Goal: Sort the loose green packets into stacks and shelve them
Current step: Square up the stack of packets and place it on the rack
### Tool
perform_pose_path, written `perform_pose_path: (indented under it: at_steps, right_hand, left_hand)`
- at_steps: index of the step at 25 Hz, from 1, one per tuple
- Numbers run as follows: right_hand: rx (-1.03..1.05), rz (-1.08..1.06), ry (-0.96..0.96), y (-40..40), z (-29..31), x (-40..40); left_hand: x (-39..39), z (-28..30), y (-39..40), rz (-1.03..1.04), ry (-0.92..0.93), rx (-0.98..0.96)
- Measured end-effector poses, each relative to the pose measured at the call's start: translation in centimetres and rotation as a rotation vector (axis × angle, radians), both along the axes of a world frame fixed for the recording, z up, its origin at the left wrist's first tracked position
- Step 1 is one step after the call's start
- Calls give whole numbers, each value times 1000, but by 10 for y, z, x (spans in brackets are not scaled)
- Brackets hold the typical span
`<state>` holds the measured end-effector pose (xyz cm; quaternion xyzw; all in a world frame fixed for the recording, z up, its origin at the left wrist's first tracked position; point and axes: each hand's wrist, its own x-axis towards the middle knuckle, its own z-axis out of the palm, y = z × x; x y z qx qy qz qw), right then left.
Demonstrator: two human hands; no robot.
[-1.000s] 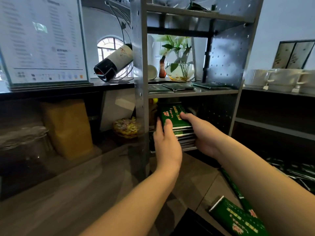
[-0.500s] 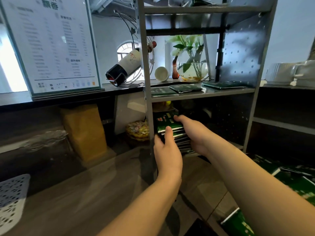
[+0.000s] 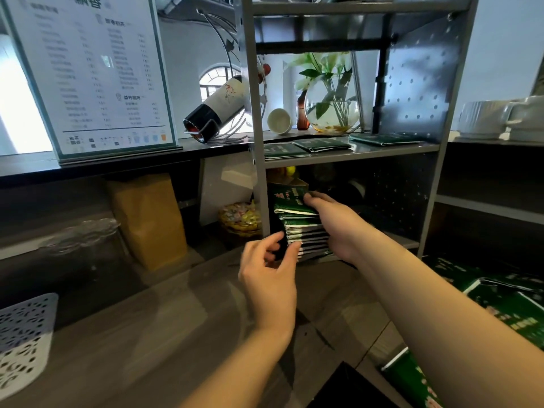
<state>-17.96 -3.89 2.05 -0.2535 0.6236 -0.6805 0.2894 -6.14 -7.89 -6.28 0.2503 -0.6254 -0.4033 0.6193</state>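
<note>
**A:** Holding the stack of green packets (image 3: 303, 228) on the lower shelf (image 3: 409, 241) with your right hand (image 3: 338, 228), fingers curled over its top and right side. Your left hand (image 3: 270, 269) is off it, fingers loosely bent, gripping nothing, tips near the stack's front left corner.

**B:** Risk?

**A:** The stack is uneven; the top packets sit tilted and fanned out. Let go on the right and my guess is they slide forward off the shelf edge onto the counter (image 3: 147, 334). The left side has no support from you now.

**B:** Anything in the way?

**A:** The rack upright (image 3: 259, 172) stands just left of the stack, so your left hand has little room to square it. A brown bag (image 3: 294, 184) and dim items sit behind; I can't tell if they touch the stack. Push too deep and they could shift.

**B:** More to do?

**A:** Yes. Loose packets (image 3: 506, 307) lie on the counter at your right. Three more packets (image 3: 321, 144) lie flat on the shelf above.
</note>
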Motion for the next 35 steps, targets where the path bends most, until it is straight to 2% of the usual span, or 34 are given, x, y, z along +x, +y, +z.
perform_pose_path:
  at_steps: [3, 6, 10, 13, 20, 28, 31, 35]
  right_hand:
    - [6, -29, 9, -4, -3, 1]
    - [40, -78, 36, -10, -1, 6]
    - [42, -120, 46, -18, 3, 14]
    - [27, -89, 25, -21, 1, 13]
    - [27, -16, 129, -19, -5, 12]
    - [72, -24, 151, -20, -10, 9]
    - [14, -29, 153, -15, -11, 7]
    - [-25, -118, 328, 5, -9, 5]
  left_hand:
    - [1, 0, -13, 31, -28, 73]
    - [2, 0, -22, -161, -149, 130]
    - [1, -1, -29, -167, -236, 24]
    - [1, -3, -34, -132, -222, -23]
    - [0, -5, -34, -147, -189, -23]
    - [-1, -5, -35, -161, -173, -16]
    - [1, -6, -34, -181, -182, -13]
    - [13, -8, -25, -97, -61, -6]
